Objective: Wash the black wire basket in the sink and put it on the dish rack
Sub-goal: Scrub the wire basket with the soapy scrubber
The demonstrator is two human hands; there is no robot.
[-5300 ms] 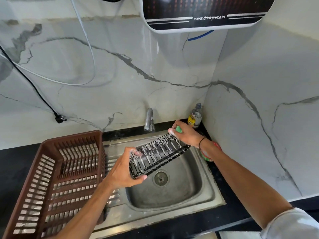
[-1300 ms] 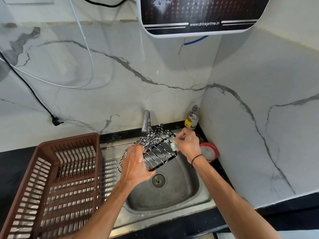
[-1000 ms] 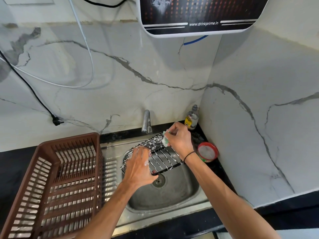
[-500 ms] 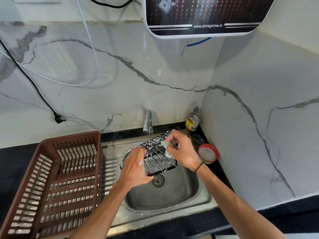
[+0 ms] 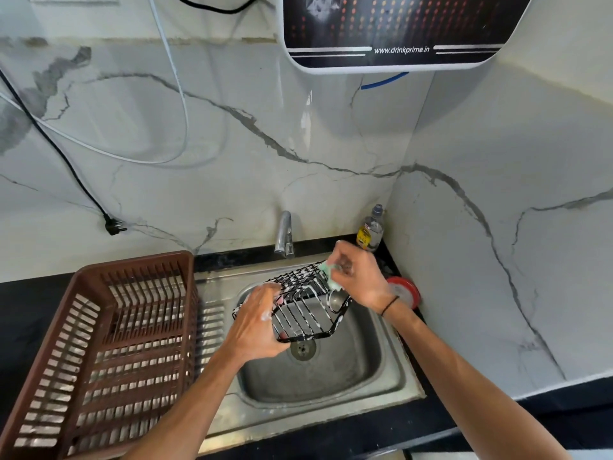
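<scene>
A black wire basket, streaked with white soap foam, is held tilted above the steel sink. My left hand grips its near left side, fingers curled through the wires. My right hand pinches a small green sponge against the basket's far upper edge. The brown plastic dish rack stands to the left of the sink on the black counter.
A steel tap rises behind the sink. In the back right corner stand a small bottle and a red-rimmed round dish. A black plug and cables hang on the marble wall. A water purifier is mounted overhead.
The basket has been turned in my left hand while my right hand moved the sponge across its wires, now at the far upper edge. More foam covers the wires.
</scene>
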